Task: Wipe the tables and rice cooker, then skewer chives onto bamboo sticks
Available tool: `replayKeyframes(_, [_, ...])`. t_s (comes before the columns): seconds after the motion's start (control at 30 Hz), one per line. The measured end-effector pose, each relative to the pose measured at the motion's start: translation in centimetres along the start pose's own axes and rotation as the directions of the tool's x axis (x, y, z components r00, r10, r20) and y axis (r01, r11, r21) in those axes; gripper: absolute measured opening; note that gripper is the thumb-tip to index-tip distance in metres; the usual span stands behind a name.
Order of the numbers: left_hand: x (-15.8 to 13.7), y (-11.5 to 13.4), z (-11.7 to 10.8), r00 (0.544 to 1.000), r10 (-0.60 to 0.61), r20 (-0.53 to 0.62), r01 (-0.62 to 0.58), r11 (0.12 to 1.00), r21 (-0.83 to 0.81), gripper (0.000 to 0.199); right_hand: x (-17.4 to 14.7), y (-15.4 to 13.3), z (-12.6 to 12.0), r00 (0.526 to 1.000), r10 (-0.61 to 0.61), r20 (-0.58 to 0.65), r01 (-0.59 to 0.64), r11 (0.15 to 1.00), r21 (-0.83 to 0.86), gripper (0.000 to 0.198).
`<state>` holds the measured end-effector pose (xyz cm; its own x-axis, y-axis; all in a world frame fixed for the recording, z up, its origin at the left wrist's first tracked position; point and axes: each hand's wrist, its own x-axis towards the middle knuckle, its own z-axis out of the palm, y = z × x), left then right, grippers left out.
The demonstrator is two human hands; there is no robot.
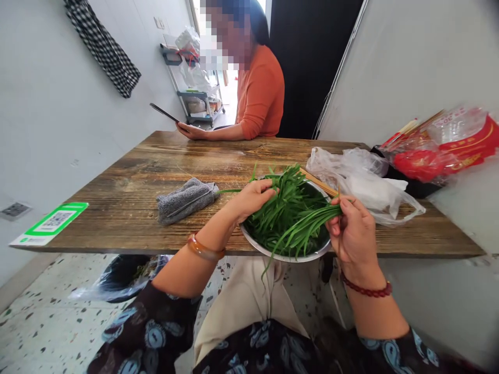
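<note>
A metal bowl (290,257) heaped with long, flat green leaves, which look like garlic chives (283,210), sits at the table's near edge. My left hand (255,198) is closed on some of the chives at the heap's upper left; its fingertips are partly hidden among the leaves. In my right hand (355,228), at the bowl's right side, a bunch of chives is pinched by its gathered ends, with the leaf tips fanning left over the bowl. Thin wooden sticks (317,182) lie behind the bowl's right rim, beside the right hand.
A grey cloth (187,201) lies left of the bowl. Plastic bags (351,176) and a black box with red packaging (424,161) stand at right. Across the wooden table (132,176), a person in orange (261,88) holds a tablet. A lined bin (125,275) is below left.
</note>
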<state>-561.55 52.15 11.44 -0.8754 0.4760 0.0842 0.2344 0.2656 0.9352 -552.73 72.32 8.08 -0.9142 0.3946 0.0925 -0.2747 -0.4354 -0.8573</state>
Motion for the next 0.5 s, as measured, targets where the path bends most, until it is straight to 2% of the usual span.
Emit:
replayKeyframes(0.07, [0.07, -0.03, 0.02, 0.995, 0.099, -0.003, -0.097, 0.982, 0.161, 0.022, -0.06, 0.04, -0.01, 1.000, -0.009, 0.005, 0.009, 1.000, -0.008, 0.013])
replayKeyframes(0.17, [0.06, -0.03, 0.07, 0.985, 0.168, 0.036, -0.171, 0.940, 0.296, 0.046, -0.15, 0.07, 0.00, 1.000, -0.020, 0.006, 0.020, 1.000, -0.011, 0.013])
replayKeyframes(0.23, [0.00, -0.07, 0.05, 0.986, 0.155, 0.064, -0.167, 0.943, 0.289, 0.055, -0.17, 0.08, 0.02, 1.000, -0.024, 0.009, 0.024, 1.000, -0.015, 0.013])
replayKeyframes(0.3, [-0.06, -0.16, 0.01, 0.992, 0.109, 0.063, -0.121, 0.965, 0.234, 0.055, -0.17, 0.08, 0.05, 1.000, -0.025, 0.004, 0.025, 0.999, -0.022, 0.013])
replayKeyframes(0.4, [-0.11, -0.31, 0.05, 0.999, 0.043, -0.004, -0.042, 0.986, 0.162, 0.046, -0.15, 0.09, 0.08, 1.000, -0.023, -0.019, 0.023, 0.999, -0.030, 0.015])
replayKeyframes(0.5, [-0.19, -0.43, 0.31, 0.996, 0.022, -0.084, -0.008, 0.987, 0.160, 0.040, -0.09, 0.15, 0.07, 1.000, -0.022, -0.023, 0.021, 0.999, -0.030, 0.016])
